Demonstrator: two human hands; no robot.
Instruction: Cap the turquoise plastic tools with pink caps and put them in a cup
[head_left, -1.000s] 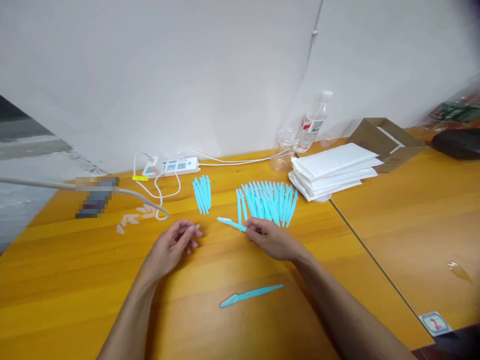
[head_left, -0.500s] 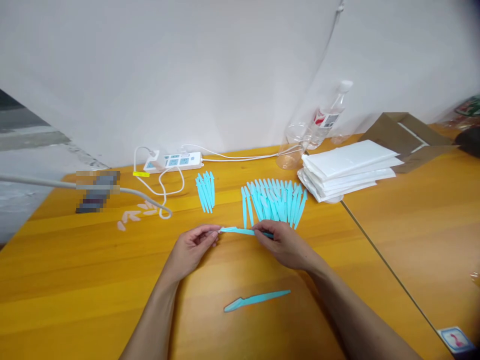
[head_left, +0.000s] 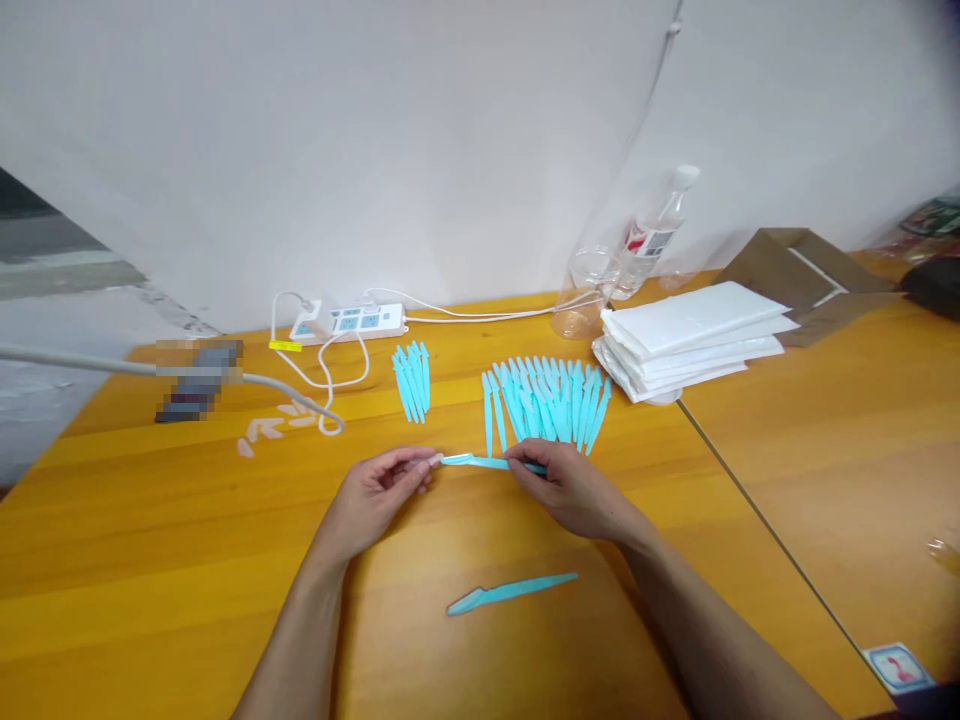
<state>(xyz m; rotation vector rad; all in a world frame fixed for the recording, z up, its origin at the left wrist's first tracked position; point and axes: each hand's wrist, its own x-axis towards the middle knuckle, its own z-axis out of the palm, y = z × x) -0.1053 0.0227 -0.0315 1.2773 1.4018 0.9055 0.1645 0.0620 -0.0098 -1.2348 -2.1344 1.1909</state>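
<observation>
Steadily, above a wooden worktop [head_left: 165, 570], a slim turquoise tool [head_left: 489, 463] spans the gap between two bare hands, lying nearly level across the middle of the scene. The right hand [head_left: 561, 482] pinches its handle; the left hand [head_left: 379, 492] has thumb and finger closed at its left tip, on a pale piece [head_left: 436, 460] too small to identify surely.

Just beyond the right hand, on the far side, lies a fan of matching tools [head_left: 546, 398], and there sits the largest risk: a low sweep of the knuckles could scatter the row. A small bunch [head_left: 411, 382], farther left, appears safer, apart from both hands. On the near side, a lone tool [head_left: 512, 594] could be nudged by a lowered wrist. Smallest of the hazards, a hard or lopsided pull at the tip might let the left fingers slip, nicking them if the edge is sharp, or flick the pale piece toward the pale slips [head_left: 268, 431] strewn at left.

Compared with one second ago, the left hand, then free and apart, now grips the tip, and the tool, then slanted, is almost straight. The fan and lone tool keep their places.
</observation>
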